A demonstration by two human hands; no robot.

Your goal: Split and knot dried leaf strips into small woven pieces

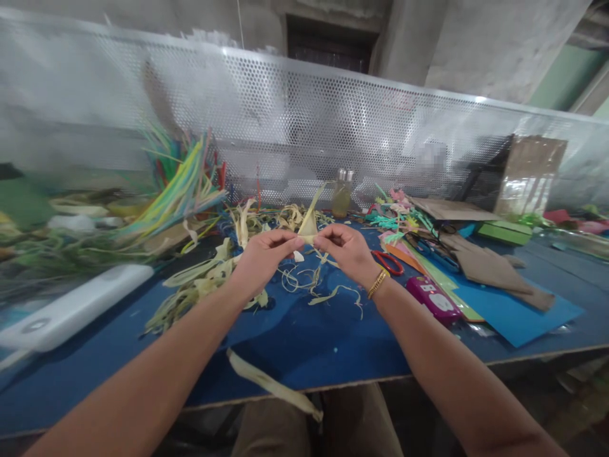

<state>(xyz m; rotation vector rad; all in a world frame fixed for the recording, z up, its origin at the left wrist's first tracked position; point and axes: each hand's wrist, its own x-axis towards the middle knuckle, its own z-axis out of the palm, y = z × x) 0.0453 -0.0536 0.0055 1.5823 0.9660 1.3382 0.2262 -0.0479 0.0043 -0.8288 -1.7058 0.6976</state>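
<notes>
Between my two hands is a folded strip of pale dried corn husk (309, 226), its long tip pointing up and away. My left hand (275, 251) pinches its left edge between thumb and finger. On the other side, my right hand (346, 250), with a gold bracelet at the wrist, pinches the right edge. Thin curled husk shreds (333, 295) lie on the blue table below. A heap of husk strips (200, 285) sits left of my left hand, and one long loose strip (273, 384) crosses the table's front edge.
Red-handled scissors (394, 271) and a purple box (432, 299) lie right of my right wrist. Farther right are blue sheets (518, 317) and brown cardboard (495, 270). A white power bank-like block (80, 311) lies left. A glass bottle (341, 197) stands before the perforated metal panel (295, 120).
</notes>
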